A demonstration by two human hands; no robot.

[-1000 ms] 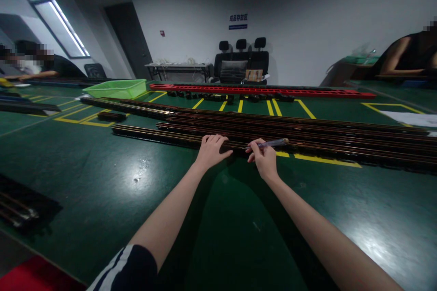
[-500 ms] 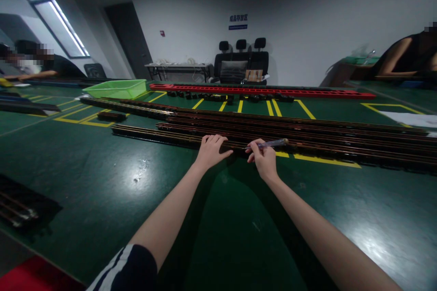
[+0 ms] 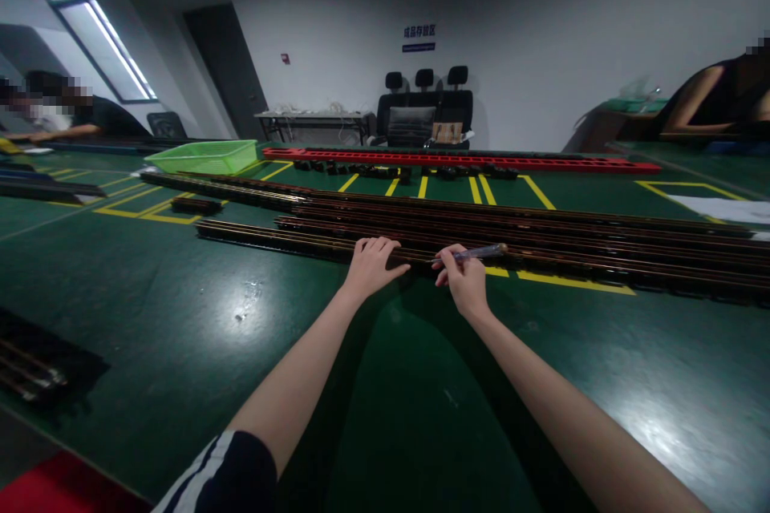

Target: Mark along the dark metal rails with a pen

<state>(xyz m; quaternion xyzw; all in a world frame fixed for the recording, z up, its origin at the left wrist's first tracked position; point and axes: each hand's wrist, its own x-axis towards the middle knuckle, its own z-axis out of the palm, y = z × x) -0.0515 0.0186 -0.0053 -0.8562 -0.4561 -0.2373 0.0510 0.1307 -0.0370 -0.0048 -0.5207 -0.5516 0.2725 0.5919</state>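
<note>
My left hand (image 3: 374, 266) lies on the nearest long dark rail (image 3: 270, 238), its fingers stretched over the top and the thumb apart along the near side. Just to its right, my right hand (image 3: 464, 280) is closed round a screwdriver (image 3: 481, 252) with a clear purplish handle. The handle points right and slightly up. The thin shaft points left toward the rail's near side; whether its tip touches cannot be made out. Thin copper-coloured strips run along the rail. Directly behind lie several similar dark rails (image 3: 541, 236), side by side.
Behind the rails are a light green basket (image 3: 204, 158), small black parts (image 3: 403, 173) and a long red slotted rail (image 3: 481, 161). A short dark piece (image 3: 196, 206) lies left, another dark bundle (image 3: 42, 361) near the front-left edge. People sit at far left and right.
</note>
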